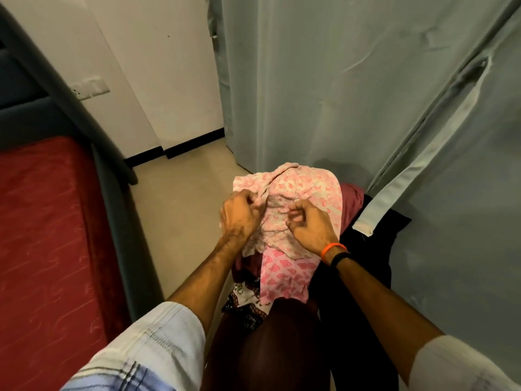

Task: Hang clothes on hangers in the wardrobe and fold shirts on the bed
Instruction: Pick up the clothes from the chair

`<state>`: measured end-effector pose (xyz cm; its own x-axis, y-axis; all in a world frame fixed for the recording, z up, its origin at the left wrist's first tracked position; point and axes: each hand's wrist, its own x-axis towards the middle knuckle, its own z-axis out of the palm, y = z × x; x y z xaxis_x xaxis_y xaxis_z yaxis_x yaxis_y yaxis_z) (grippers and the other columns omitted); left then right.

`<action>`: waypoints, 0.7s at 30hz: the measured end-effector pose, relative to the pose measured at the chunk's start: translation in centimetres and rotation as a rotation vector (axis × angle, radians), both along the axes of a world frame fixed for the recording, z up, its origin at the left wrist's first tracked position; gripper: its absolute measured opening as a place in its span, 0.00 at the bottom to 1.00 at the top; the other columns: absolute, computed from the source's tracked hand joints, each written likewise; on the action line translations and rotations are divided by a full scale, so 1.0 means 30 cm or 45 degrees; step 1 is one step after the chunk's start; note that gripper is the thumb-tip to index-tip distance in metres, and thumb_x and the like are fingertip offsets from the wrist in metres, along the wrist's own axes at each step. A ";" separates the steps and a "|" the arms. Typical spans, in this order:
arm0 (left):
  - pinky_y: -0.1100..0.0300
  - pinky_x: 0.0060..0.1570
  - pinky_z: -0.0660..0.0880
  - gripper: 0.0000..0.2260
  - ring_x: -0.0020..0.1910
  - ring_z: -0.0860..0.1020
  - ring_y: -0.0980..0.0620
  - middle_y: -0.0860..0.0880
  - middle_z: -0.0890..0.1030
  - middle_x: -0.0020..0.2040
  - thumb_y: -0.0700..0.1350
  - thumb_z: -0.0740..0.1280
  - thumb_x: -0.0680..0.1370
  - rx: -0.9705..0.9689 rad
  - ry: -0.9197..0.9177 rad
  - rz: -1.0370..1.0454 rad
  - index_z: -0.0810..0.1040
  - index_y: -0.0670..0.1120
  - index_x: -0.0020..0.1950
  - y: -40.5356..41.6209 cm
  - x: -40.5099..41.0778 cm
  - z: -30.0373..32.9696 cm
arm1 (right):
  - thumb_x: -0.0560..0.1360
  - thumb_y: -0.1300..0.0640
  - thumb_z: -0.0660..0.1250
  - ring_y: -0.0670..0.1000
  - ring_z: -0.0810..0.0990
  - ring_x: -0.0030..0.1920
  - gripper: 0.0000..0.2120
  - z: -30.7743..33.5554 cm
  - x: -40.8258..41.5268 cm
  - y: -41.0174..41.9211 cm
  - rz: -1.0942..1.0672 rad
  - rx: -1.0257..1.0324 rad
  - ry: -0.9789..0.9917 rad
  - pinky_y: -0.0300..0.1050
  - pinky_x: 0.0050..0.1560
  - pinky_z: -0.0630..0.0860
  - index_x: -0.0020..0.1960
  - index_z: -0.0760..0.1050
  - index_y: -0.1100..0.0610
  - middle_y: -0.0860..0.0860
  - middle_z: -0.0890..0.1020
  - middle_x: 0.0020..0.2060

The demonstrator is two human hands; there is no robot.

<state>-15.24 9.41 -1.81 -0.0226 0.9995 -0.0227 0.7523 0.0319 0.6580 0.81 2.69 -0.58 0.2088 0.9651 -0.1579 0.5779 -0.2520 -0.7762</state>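
A pink floral garment (304, 187) lies bunched on top of a pile of clothes in front of me. My left hand (239, 215) grips a fold of it on its left side. My right hand (310, 227) has its fingers curled and pinches the cloth near the middle. Under it lie another pink patterned cloth (284, 277), a maroon garment (352, 198) and a dark printed piece (245, 309). The grey fabric wardrobe (338, 80) stands just behind the pile, its zip flap (423, 162) hanging loose. No hanger is in view.
The bed with a red mattress (48, 235) and a grey frame (118, 198) runs along the left. Black cloth (375, 249) lies on the right of the pile. A strip of beige floor (174, 198) separates bed and pile; a white wall (158, 66) is behind.
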 end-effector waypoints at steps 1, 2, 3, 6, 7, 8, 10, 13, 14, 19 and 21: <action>0.54 0.45 0.77 0.04 0.40 0.76 0.51 0.52 0.79 0.40 0.41 0.66 0.76 0.006 -0.199 -0.056 0.77 0.50 0.44 -0.018 0.000 0.019 | 0.71 0.61 0.73 0.50 0.77 0.55 0.22 0.002 -0.009 0.006 0.009 0.060 -0.087 0.43 0.57 0.75 0.64 0.72 0.56 0.50 0.76 0.57; 0.54 0.41 0.75 0.06 0.36 0.73 0.54 0.54 0.77 0.36 0.39 0.65 0.77 -0.002 -0.432 -0.131 0.75 0.50 0.43 -0.043 0.002 0.046 | 0.69 0.61 0.74 0.51 0.74 0.58 0.29 0.003 -0.015 0.013 0.027 0.120 -0.195 0.44 0.59 0.74 0.68 0.68 0.57 0.51 0.71 0.61; 0.56 0.37 0.72 0.06 0.34 0.71 0.54 0.55 0.75 0.34 0.39 0.65 0.77 -0.024 -0.665 -0.212 0.74 0.50 0.43 -0.080 0.006 0.084 | 0.67 0.62 0.74 0.55 0.71 0.62 0.36 0.009 -0.020 0.017 0.038 0.171 -0.303 0.46 0.59 0.74 0.72 0.64 0.57 0.54 0.67 0.66; 0.58 0.36 0.71 0.08 0.37 0.73 0.48 0.45 0.78 0.39 0.38 0.62 0.74 -0.188 -1.336 -0.345 0.76 0.51 0.43 -0.208 0.015 0.221 | 0.66 0.62 0.72 0.63 0.65 0.69 0.44 0.041 -0.022 0.023 0.020 0.134 -0.560 0.54 0.61 0.74 0.77 0.57 0.51 0.58 0.56 0.75; 0.58 0.36 0.73 0.09 0.38 0.75 0.47 0.44 0.79 0.40 0.36 0.60 0.71 -0.251 -1.535 -0.337 0.76 0.48 0.43 -0.235 0.005 0.250 | 0.69 0.61 0.70 0.63 0.66 0.68 0.39 0.037 -0.016 0.025 0.038 0.095 -0.621 0.55 0.59 0.73 0.76 0.60 0.49 0.58 0.59 0.75; 0.60 0.36 0.75 0.09 0.37 0.77 0.49 0.46 0.81 0.39 0.35 0.59 0.69 -0.274 -1.657 -0.319 0.75 0.45 0.43 -0.262 -0.016 0.276 | 0.71 0.59 0.68 0.63 0.70 0.66 0.31 0.043 -0.011 0.020 0.049 0.095 -0.656 0.54 0.57 0.74 0.73 0.66 0.48 0.58 0.65 0.73; 0.62 0.36 0.74 0.04 0.34 0.76 0.53 0.49 0.80 0.35 0.39 0.63 0.72 -0.228 -1.603 -0.278 0.77 0.44 0.39 -0.294 -0.071 0.294 | 0.74 0.58 0.66 0.62 0.78 0.58 0.17 0.047 -0.006 0.011 -0.036 0.167 -0.484 0.50 0.52 0.75 0.62 0.78 0.50 0.57 0.80 0.60; 0.58 0.39 0.76 0.23 0.37 0.77 0.50 0.47 0.80 0.39 0.51 0.83 0.60 -0.295 -0.984 -0.179 0.77 0.47 0.48 -0.289 -0.142 0.218 | 0.74 0.56 0.67 0.50 0.80 0.48 0.09 0.083 -0.045 -0.021 -0.146 0.193 0.191 0.42 0.45 0.73 0.50 0.84 0.56 0.53 0.85 0.47; 0.54 0.43 0.78 0.35 0.41 0.79 0.50 0.48 0.81 0.43 0.56 0.85 0.53 -0.335 -0.778 -0.132 0.74 0.49 0.54 -0.283 -0.155 0.191 | 0.73 0.54 0.67 0.48 0.79 0.47 0.10 0.100 -0.067 -0.035 -0.086 0.177 0.402 0.44 0.47 0.75 0.48 0.84 0.57 0.51 0.85 0.45; 0.54 0.64 0.68 0.59 0.64 0.68 0.50 0.49 0.67 0.68 0.66 0.79 0.46 -0.095 -0.231 -0.405 0.62 0.51 0.73 -0.267 -0.138 0.133 | 0.73 0.64 0.67 0.50 0.80 0.43 0.07 0.117 -0.102 -0.119 0.267 0.050 0.965 0.44 0.45 0.78 0.48 0.82 0.62 0.54 0.84 0.42; 0.54 0.61 0.65 0.49 0.64 0.67 0.49 0.49 0.69 0.69 0.67 0.76 0.52 0.052 -0.035 -0.478 0.68 0.51 0.70 -0.266 -0.112 0.126 | 0.73 0.67 0.66 0.49 0.83 0.42 0.08 0.111 -0.068 -0.134 0.204 0.006 1.181 0.42 0.47 0.80 0.48 0.83 0.60 0.53 0.85 0.42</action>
